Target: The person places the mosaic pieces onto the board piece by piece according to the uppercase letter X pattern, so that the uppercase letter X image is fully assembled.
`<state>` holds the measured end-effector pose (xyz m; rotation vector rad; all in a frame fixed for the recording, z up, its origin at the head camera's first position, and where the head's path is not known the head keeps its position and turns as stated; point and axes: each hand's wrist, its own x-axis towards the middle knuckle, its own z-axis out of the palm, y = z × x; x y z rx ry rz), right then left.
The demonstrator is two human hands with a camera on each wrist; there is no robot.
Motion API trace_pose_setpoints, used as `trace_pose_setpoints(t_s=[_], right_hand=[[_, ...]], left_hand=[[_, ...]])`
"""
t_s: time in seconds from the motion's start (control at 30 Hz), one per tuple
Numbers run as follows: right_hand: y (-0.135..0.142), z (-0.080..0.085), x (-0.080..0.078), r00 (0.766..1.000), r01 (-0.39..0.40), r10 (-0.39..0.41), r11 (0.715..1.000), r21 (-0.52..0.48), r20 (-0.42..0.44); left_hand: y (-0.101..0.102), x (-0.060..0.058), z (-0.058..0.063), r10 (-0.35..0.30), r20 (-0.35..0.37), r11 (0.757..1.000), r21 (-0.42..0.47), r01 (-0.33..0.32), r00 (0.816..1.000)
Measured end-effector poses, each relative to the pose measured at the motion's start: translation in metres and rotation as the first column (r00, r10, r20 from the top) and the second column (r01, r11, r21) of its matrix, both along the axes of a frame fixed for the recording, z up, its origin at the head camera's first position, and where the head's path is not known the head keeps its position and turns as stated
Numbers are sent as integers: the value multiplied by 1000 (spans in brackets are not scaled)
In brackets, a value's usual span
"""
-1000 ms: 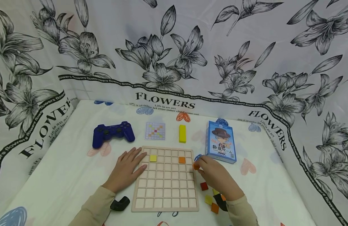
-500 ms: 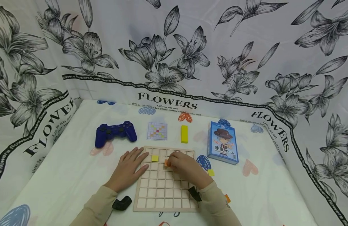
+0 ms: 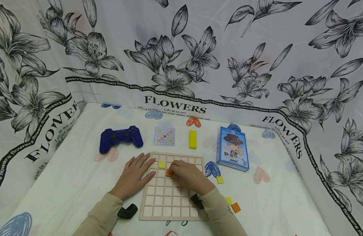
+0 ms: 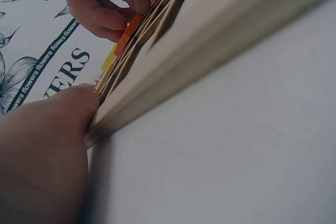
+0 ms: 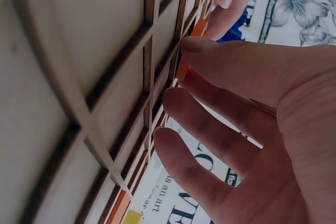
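Note:
A wooden grid board (image 3: 159,200) lies in front of me. My left hand (image 3: 133,177) rests on its left edge, fingers spread and fairly straight. With thumb and fingertips, my right hand (image 3: 188,176) pinches an orange square tile (image 3: 168,173) over a cell near the third row. In the right wrist view the thumb presses against that orange tile (image 5: 183,70), whose lower edge is at the grid dividers. A yellow tile (image 3: 162,165) sits in a cell of the second row. Another orange tile (image 3: 193,165) at the right is mostly hidden behind the right hand.
Behind the board lie a blue game controller (image 3: 121,138), a small printed grid card (image 3: 164,136), a yellow block (image 3: 193,139) and a blue box (image 3: 233,149). Loose tiles, including a yellow one (image 3: 220,180) and an orange one (image 3: 236,207), lie at the right.
My right hand has carried the orange tile leftward from beyond the board's right edge, then slightly further left and down over the cells. The left hand has stayed on the board's edge.

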<state>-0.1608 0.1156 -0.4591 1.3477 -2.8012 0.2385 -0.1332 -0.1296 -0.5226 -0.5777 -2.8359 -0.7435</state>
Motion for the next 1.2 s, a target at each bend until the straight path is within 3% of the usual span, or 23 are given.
trace_pose_setpoints(t_s=[0.93,1.2], right_hand=[[0,-3,-1,1000,-2,3,999,42,-23],[17,14,6,1000,24,-24,1000,11,2]], left_hand=[[0,0,0,-2,1,1000,-8,2,1000],[1,0,0,2,-8,1000,-15,-2,1000]])
